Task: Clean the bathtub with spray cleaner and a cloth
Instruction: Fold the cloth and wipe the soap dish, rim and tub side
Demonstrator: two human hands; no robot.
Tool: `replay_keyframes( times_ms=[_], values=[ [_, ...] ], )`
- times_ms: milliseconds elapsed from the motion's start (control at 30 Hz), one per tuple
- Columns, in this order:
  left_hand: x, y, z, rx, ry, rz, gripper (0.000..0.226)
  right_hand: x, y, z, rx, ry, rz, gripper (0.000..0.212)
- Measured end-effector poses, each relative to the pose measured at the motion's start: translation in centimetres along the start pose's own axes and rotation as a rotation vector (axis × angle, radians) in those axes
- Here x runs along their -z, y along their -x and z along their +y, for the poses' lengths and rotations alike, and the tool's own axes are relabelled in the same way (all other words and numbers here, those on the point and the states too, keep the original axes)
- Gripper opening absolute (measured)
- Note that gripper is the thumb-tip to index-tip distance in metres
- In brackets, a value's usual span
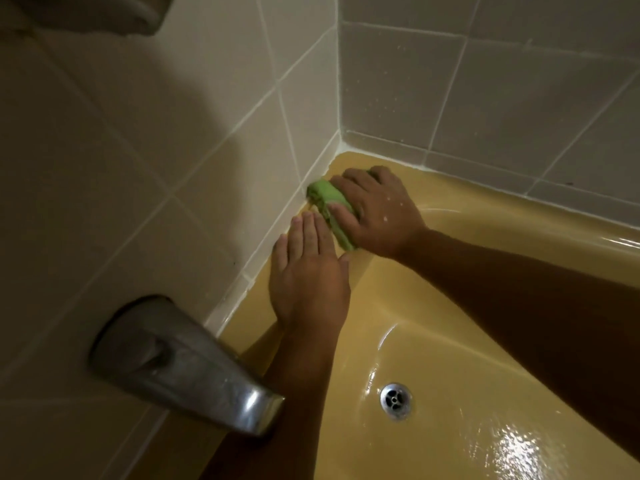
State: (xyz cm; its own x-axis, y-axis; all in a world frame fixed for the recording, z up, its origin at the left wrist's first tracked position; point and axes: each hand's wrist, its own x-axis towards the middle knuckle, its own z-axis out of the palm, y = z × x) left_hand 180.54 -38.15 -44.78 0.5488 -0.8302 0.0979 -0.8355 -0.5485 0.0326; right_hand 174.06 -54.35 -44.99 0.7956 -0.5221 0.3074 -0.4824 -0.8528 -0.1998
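Observation:
The yellow bathtub (433, 306) fills the lower right, its floor wet and shiny. A bunched green cloth (329, 199) lies on the tub's rim in the corner where the two tiled walls meet. My right hand (377, 213) presses down on the cloth, fingers curled over it. My left hand (308, 271) rests flat on the rim just in front of the cloth, fingers straight and together, holding nothing. No spray cleaner is in view.
A metal tub spout (180, 368) juts from the left tiled wall (138, 168) over my left forearm. A round metal drain (396, 400) sits in the tub floor. Grey tiles (485, 98) cover the far wall.

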Motion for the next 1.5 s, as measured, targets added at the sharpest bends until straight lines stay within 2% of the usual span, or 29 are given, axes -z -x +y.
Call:
replay_keyframes(
  times_ms=[33, 133, 167, 233, 300, 333, 367, 467, 500, 567, 667, 733, 900, 967, 1033, 1100, 1200, 1333, 1400, 1500],
  values=[
    [-0.1, 0.1, -0.2, -0.01, -0.004, 0.005, 0.076, 0.2, -0.8, 0.7, -0.03, 0.025, -0.002, 0.056],
    [-0.1, 0.3, -0.4, -0.029, -0.021, -0.004, 0.075, 0.1, -2.5, 0.2, -0.281, 0.074, 0.036, 0.055],
    [-0.1, 0.3, -0.4, -0.029, -0.022, 0.0, 0.075, 0.1, -2.2, -0.7, -0.293, 0.068, 0.049, 0.055],
    [-0.1, 0.2, -0.4, -0.034, -0.009, 0.0, 0.076, 0.2, -0.2, -1.6, -0.114, -0.029, 0.069, 0.054],
    [-0.2, 0.2, -0.6, -0.04, -0.014, 0.001, 0.077, 0.8, 0.6, 0.4, 0.116, -0.056, -0.007, 0.057],
    [-0.2, 0.2, -0.6, -0.043, -0.024, -0.001, 0.077, 1.1, -0.1, 1.6, 0.127, -0.029, -0.045, 0.06],
    [-0.1, 0.2, -0.6, -0.05, -0.034, -0.008, 0.077, 1.2, -0.9, 2.3, 0.056, 0.004, -0.051, 0.061],
    [-0.1, 0.3, -0.4, -0.053, -0.051, -0.005, 0.076, 0.1, -2.0, 1.2, -0.22, 0.055, 0.065, 0.057],
    [-0.1, 0.3, -0.4, -0.05, -0.05, -0.002, 0.076, -0.1, -1.3, 0.2, -0.212, 0.027, 0.103, 0.054],
    [-0.2, 0.2, -0.5, -0.054, -0.042, -0.003, 0.077, 0.0, 0.9, -0.4, -0.036, -0.07, 0.122, 0.052],
    [-0.4, 0.1, -0.5, -0.062, -0.053, 0.0, 0.078, 0.9, 1.3, 1.9, 0.177, -0.057, -0.03, 0.059],
    [-0.4, 0.0, -0.3, -0.054, -0.075, -0.001, 0.078, 0.7, -0.1, 2.8, 0.12, -0.015, -0.064, 0.062],
    [-0.3, 0.5, 0.2, -0.008, -0.071, -0.009, 0.075, -0.4, -1.6, 0.2, -0.268, 0.022, 0.089, 0.054],
    [0.0, 1.1, 0.2, 0.028, -0.039, -0.011, 0.074, -0.8, -0.2, -1.8, -0.215, -0.048, 0.086, 0.053],
    [0.7, 1.9, 0.3, 0.076, -0.016, -0.036, 0.075, -0.7, 1.2, -2.1, -0.003, -0.098, 0.042, 0.054],
    [1.4, 2.6, 0.6, 0.117, 0.015, -0.084, 0.075, -0.2, 0.9, -0.9, 0.102, -0.078, -0.017, 0.055],
    [3.5, 3.4, 2.2, 0.129, 0.148, -0.162, 0.072, -0.3, 0.3, -0.5, 0.042, -0.036, -0.067, 0.059],
    [9.1, 5.6, 4.2, 0.133, 0.336, -0.187, 0.069, -0.8, 0.5, -1.8, -0.069, -0.064, -0.062, 0.062],
    [12.5, 7.5, 4.4, 0.086, 0.359, -0.152, 0.061, -0.7, 0.4, -1.8, -0.112, -0.079, -0.11, 0.065],
    [16.5, 9.4, 1.5, -0.03, 0.27, -0.023, 0.038, -0.7, 0.2, -1.8, -0.137, -0.086, -0.162, 0.07]
  ],
)
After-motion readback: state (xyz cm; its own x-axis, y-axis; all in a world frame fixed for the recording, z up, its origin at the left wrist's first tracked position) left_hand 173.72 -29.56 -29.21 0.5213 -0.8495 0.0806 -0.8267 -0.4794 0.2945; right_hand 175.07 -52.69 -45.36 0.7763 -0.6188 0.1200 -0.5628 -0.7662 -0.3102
